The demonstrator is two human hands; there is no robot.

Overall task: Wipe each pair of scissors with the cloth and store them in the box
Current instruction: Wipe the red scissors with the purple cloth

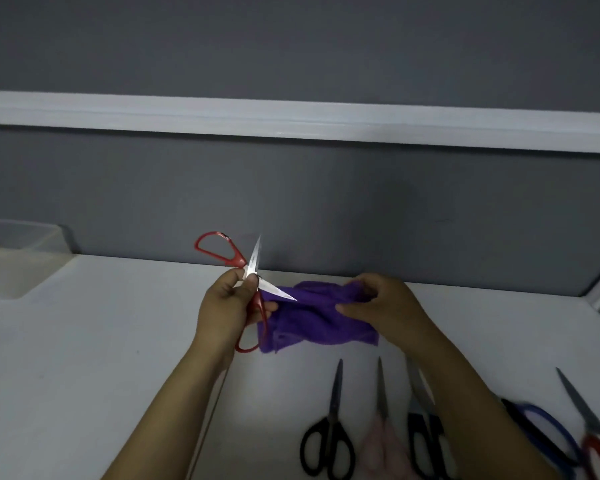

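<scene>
Left hand (222, 306) grips splayed red scissors (253, 268) at pivot; lower blade (279, 293) points 4 o'clock into purple cloth (312, 322) my right hand (385, 306) clutches.

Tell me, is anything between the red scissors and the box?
Nothing visible. The left hand holds the red scissors open above the table. The box sits far left by the wall, with only bare table between. The other scissors lie to the right, off that path.

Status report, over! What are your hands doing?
Left hand grips open red scissors. Right hand holds purple cloth. Other scissors on table, not in the way.
</scene>
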